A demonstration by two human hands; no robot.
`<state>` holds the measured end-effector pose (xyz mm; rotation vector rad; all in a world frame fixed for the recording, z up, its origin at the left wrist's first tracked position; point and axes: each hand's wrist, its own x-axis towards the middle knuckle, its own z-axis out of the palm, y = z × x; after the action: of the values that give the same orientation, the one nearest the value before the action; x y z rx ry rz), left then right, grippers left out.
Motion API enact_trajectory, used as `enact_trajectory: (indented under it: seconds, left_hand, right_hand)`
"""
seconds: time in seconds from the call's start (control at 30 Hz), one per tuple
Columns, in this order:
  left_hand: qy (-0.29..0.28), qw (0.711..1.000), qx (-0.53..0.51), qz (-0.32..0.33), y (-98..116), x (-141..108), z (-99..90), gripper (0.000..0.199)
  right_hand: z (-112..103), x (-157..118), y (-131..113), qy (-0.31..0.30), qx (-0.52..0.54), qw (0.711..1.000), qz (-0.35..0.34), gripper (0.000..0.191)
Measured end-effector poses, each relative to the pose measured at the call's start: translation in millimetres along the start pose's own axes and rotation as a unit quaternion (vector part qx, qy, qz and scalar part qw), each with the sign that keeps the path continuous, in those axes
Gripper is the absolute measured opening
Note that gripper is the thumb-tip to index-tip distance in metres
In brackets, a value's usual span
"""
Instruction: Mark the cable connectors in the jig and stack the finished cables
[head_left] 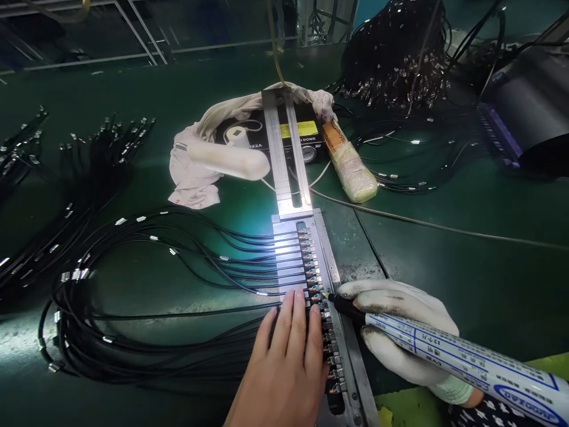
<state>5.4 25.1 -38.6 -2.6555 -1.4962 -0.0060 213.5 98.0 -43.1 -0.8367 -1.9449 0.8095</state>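
Note:
My bare left hand (288,362) lies palm down with its fingers spread over black cables and the metal fixture (317,237). A column of small connectors (311,255) with coloured wires sits in the fixture's slot, their cables running out to the left. My right hand (404,326), in a white glove, is closed around a white and blue tube (462,356) with a black nozzle. The nozzle's tip is at a connector just right of my left fingertips. Some connectors lie partly behind my left hand.
Behind the fixture are a black box (296,112), a white rounded device (226,160) and a wrapped handle (351,172). Cable bundles (93,166) lie at left, a cable pile (395,53) at back right. A thin cord (435,224) crosses the green table.

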Motion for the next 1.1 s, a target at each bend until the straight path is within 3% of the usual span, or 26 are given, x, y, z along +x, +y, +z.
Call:
enact_trajectory:
  seconds: [0.23,0.47,0.7,1.1]
  left_hand:
    - [0.004,1.0,-0.006,-0.007,0.9,-0.1,1.2,0.05]
    - [-0.008,1.0,-0.02,-0.012,-1.3,-1.7,-5.9,0.057]
    - [0.0,1.0,-0.029,0.008,-1.8,-3.1,-9.0,0.053]
    - [-0.001,0.999,-0.035,0.012,-0.4,-0.7,-7.3,0.051]
  right_hand:
    - [-0.1,0.3,1.1,-0.004,0.0,1.0,-0.005,0.031]
    - [-7.7,-7.3,-12.2,0.041,0.016,0.999,-0.012,0.03]
    - [-3.8,-12.9,-3.0,-0.029,-0.019,0.999,-0.028,0.034]
    - [-2.9,-10.4,-3.7,-0.025,-0.013,1.0,-0.008,0.033]
